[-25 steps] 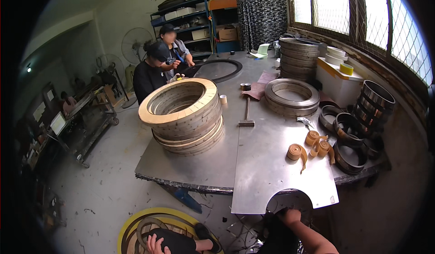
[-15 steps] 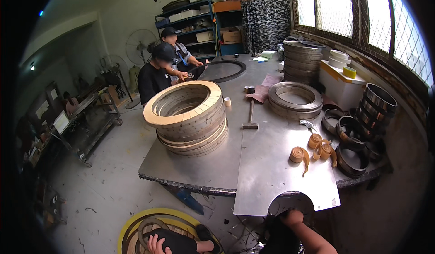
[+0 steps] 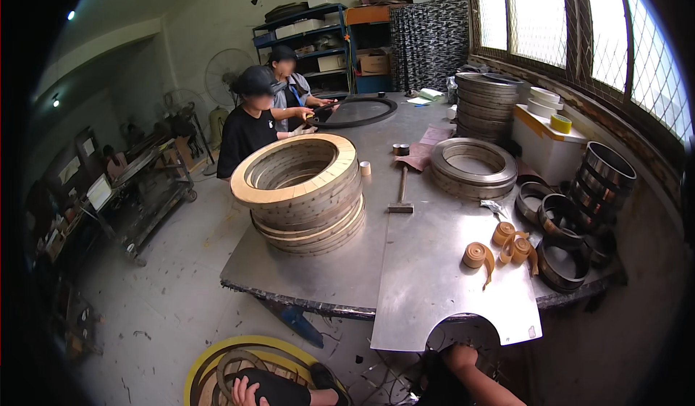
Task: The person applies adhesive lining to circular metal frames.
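- the bench (image 3: 311,279) has a grey metal top with a rough, dark near edge.
- a flat metal sheet (image 3: 423,283) lies on it, its notched end overhanging.
- on the sheet sit coiled tan strips (image 3: 475,255).
- at the left stands a stack of thick rings (image 3: 308,210), tan on top.
- mid-bench lie a small pale roll (image 3: 365,168), a hammer (image 3: 403,185) and low grey rings (image 3: 470,187).
- to the right are dark metal rings (image 3: 563,279) and a white box (image 3: 546,145).
- further back rises a tall ring stack (image 3: 486,109).
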{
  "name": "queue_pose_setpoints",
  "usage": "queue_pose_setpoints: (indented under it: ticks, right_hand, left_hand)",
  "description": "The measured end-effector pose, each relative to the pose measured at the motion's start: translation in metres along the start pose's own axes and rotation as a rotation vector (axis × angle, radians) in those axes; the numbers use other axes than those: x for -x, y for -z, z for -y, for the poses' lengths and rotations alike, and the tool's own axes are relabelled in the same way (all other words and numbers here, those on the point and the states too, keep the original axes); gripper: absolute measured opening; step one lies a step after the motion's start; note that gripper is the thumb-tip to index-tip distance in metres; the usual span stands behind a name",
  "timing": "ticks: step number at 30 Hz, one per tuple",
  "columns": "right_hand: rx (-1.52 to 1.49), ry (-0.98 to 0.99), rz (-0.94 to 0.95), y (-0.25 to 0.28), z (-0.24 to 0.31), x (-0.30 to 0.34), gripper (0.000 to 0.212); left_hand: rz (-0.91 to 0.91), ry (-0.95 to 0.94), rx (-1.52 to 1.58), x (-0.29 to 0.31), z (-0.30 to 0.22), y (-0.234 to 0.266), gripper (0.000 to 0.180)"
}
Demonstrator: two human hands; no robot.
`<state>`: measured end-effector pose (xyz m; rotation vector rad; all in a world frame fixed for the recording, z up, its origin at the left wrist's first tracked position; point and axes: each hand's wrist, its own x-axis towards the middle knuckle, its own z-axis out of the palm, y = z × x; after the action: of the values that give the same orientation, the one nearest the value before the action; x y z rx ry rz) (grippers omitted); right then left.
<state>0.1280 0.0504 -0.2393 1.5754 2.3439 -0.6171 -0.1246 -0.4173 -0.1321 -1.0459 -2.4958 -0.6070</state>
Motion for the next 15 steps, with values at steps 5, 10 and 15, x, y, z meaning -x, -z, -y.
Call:
queue_pose_setpoints:
  ticks: [5, 10, 15]
  right_hand:
    - [0.235, 0.210, -0.364, -0.032, 0.007, -0.009, 0.046]
    - [0.378, 0.025, -0.273, -0.056, -0.037, -0.053, 0.070]
    - [0.169, 0.342, -0.677, -0.080, -0.079, -0.056, 0.059]
  left_hand:
    - [-0.004, 0.186, 0.084, 0.005, 0.008, 0.004, 0.039]
    - [0.055, 0.151, 0.050, -0.005, 0.007, -0.005, 0.036]
    - [0.045, 0.212, -0.018, 0.020, 0.004, 0.009, 0.038]
